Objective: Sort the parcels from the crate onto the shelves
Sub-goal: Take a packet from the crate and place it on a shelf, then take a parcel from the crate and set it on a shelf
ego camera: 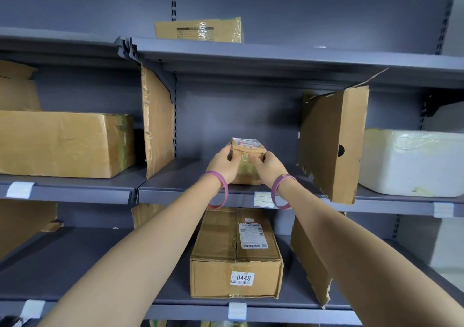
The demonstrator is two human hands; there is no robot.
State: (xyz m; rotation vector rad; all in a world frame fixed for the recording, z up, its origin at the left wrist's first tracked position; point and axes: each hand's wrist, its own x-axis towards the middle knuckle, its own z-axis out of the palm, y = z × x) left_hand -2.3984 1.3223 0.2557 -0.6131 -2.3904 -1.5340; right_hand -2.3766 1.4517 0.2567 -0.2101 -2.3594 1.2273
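Two hands, the left hand (pixel 223 164) and the right hand (pixel 268 166), grip opposite sides of a small taped parcel (pixel 247 159) standing on the middle shelf (pixel 175 183) at frame centre.

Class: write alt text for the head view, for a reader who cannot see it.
The left hand and right hand grip a small taped parcel on the middle shelf, between two cardboard dividers. A larger box marked 0448 sits on the shelf below.
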